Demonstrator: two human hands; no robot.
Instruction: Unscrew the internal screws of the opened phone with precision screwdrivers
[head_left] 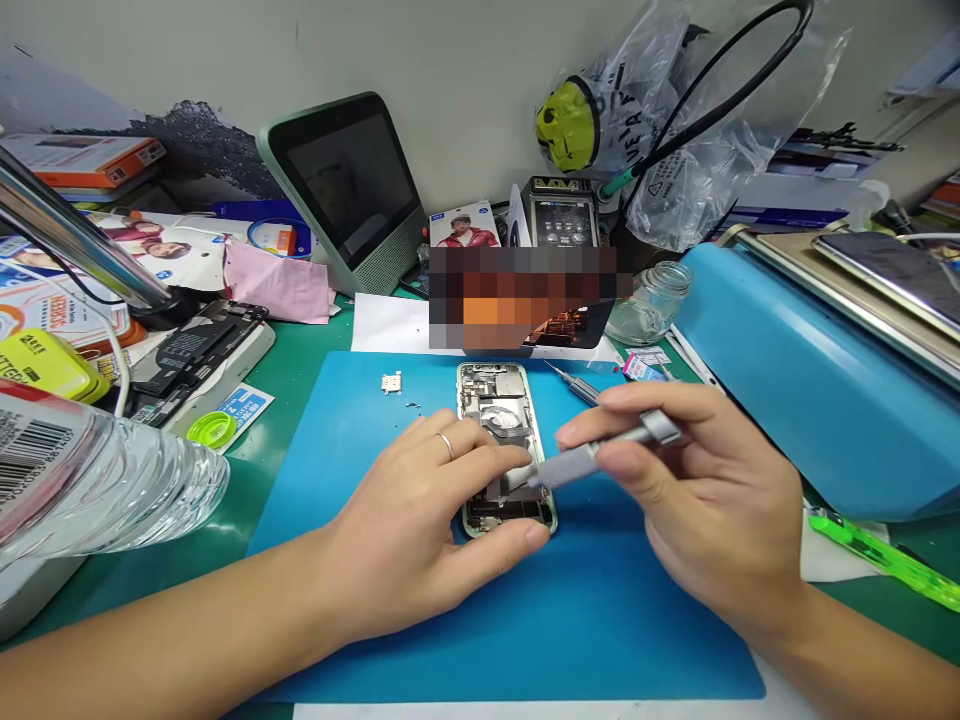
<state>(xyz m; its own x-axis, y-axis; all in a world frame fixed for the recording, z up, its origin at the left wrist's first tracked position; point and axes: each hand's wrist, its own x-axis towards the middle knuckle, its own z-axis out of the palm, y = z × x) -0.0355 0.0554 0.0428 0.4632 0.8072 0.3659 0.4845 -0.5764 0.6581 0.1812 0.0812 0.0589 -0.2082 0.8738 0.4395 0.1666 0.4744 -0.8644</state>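
An opened phone with its insides bare lies on a blue mat in front of me. My left hand, a ring on one finger, rests on the phone's lower half, fingers lying over it and thumb pressed to its bottom edge. My right hand pinches a grey metal screwdriver whose tip points into the phone's lower part, just beside my left fingertips. A small loose part and tiny specks like screws lie on the mat left of the phone.
A plastic water bottle lies at the near left. Another opened phone and a green tape roll sit at left. A smart display stands behind. A blue machine fills the right; a glass jar and green tool are nearby.
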